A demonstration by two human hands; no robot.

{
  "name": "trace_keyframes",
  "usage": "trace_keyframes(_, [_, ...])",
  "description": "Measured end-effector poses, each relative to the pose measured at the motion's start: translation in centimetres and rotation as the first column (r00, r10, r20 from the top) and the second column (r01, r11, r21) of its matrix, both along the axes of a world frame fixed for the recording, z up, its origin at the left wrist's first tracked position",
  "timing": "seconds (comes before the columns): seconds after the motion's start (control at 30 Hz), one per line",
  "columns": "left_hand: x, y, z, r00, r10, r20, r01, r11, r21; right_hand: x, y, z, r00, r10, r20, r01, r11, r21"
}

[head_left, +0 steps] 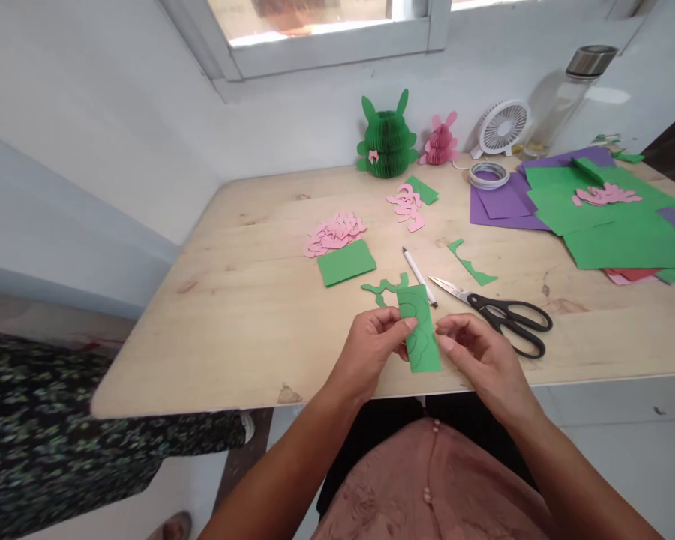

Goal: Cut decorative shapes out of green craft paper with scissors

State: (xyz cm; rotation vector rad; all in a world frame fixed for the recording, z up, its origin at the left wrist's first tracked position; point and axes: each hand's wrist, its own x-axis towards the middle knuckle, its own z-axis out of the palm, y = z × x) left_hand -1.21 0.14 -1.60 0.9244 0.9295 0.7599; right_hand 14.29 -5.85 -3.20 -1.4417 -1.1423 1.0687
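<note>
My left hand (379, 341) pinches the left edge of a green paper strip (427, 346) that bears a drawn, curvy outline. Close by the strip's right edge is my right hand (478, 352), fingers curled with thumb and forefinger near each other; whether it touches the paper or holds anything is unclear. Black-handled scissors (500, 307) lie just beyond my right hand, their blades pointing left. Beside them rests a white pen (419, 276). A wavy green offcut (383, 286) sits behind my left hand, and another green offcut (471, 264) lies past the scissors.
Pink paper cutouts (336, 234) and a folded green card (347, 262) lie left of centre. Along the wall stand a green paper figure (387, 146), a pink one (441, 144), a white fan (505, 127) and a glass bottle (565, 101). Tape (489, 176) and green sheets (624, 236) lie right.
</note>
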Motion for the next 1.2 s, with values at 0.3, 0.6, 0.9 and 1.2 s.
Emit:
trace_keyframes(0.3, [0.4, -0.4, -0.2, 0.999, 0.04, 0.013, -0.04, 0.999, -0.025, -0.7, 0.3, -0.5, 0.998, 0.0, -0.063, -0.006, 0.997, -0.081])
trace_keyframes(0.6, [0.1, -0.4, 0.0, 0.988, 0.118, -0.103, -0.114, 0.992, 0.052, 1.6, -0.3, 0.2, 0.955, 0.01, 0.296, -0.03, 0.998, 0.063])
trace_keyframes(0.9, [-1.2, 0.2, -0.7, 0.983, 0.123, -0.135, -0.122, 0.992, 0.02, 9.4, -1.5, -2.2, 0.285, -0.255, 0.924, -0.104, 0.95, 0.294])
trace_keyframes(1.2, [-1.7, 0.9, -0.5, 0.984, 0.125, -0.123, -0.129, 0.992, -0.019, 10.5, 0.5, -0.9, 0.151, 0.022, 0.988, -0.205, 0.979, 0.01])
